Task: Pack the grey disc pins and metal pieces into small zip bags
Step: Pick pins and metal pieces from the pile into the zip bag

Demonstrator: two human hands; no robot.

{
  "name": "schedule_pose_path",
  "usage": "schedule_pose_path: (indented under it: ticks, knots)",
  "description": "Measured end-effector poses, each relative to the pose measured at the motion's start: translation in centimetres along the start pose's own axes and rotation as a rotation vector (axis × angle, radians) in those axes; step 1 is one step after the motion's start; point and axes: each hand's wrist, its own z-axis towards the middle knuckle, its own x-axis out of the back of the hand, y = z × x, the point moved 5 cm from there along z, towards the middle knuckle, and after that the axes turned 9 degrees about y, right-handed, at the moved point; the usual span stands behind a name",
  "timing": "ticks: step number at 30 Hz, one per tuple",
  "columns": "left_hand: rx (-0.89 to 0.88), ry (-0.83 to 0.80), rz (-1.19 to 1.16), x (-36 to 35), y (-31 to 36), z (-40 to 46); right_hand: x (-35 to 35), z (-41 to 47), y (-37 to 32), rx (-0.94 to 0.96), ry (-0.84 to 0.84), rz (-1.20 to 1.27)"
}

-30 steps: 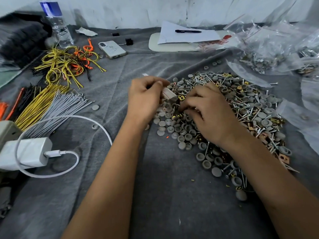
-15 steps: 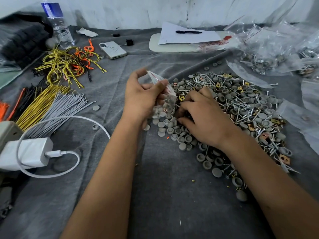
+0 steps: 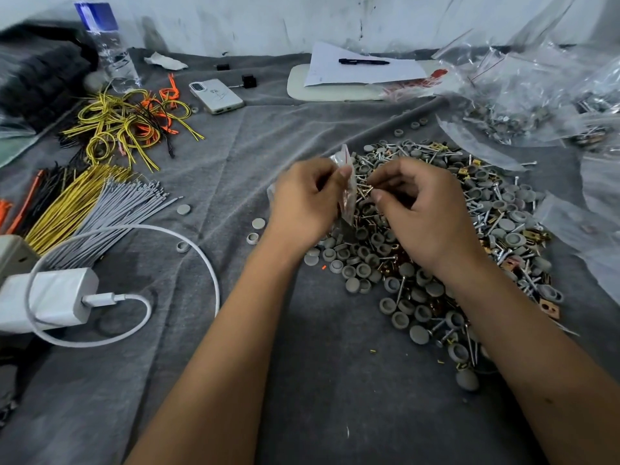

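A big heap of grey disc pins, screws and brass metal pieces [image 3: 469, 229] lies on the grey cloth [image 3: 235, 156]. My left hand [image 3: 305, 206] grips a small clear zip bag [image 3: 347, 186] with a red strip, held upright above the heap's left edge. My right hand [image 3: 422, 213] is raised just right of the bag and pinches a few small brass metal pieces [image 3: 364, 191] at the bag's mouth. What the bag holds is hard to make out.
Bundles of yellow, grey, black and orange wires [image 3: 94, 196] lie at left, with a white charger and cable [image 3: 53, 297]. A phone [image 3: 216, 95], water bottle [image 3: 107, 45], paper with pen [image 3: 362, 65] sit at back. Clear plastic bags [image 3: 536, 95] pile at right.
My right hand has lifted off the heap with metal pieces and come up to the bag. My left hand has raised and turned the zip bag upright.
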Motion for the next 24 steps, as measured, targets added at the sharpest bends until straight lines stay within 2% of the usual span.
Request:
schedule_pose_path:
  ticks: [5,10,14,18,24]
  knots:
    - [0.041,-0.019,0.071,-0.7,-0.5,-0.1,0.3,0.0,0.0,0.04,0.035,-0.049]
    - [0.041,-0.076,0.079,-1.1,-0.1,-0.5,0.7,-0.1,-0.9,0.119,0.11,0.002]
    - [-0.001,-0.054,0.078,-1.1,0.6,-0.8,0.0,-0.4,-1.6,0.213,0.032,-0.02]
    - [0.011,-0.061,0.07,-0.8,0.5,-0.8,-0.4,-0.4,-1.1,0.169,-0.055,-0.009]
    - [0.08,-0.068,0.044,-0.4,0.2,-0.7,-0.4,-0.5,-0.9,0.159,-0.087,-0.099]
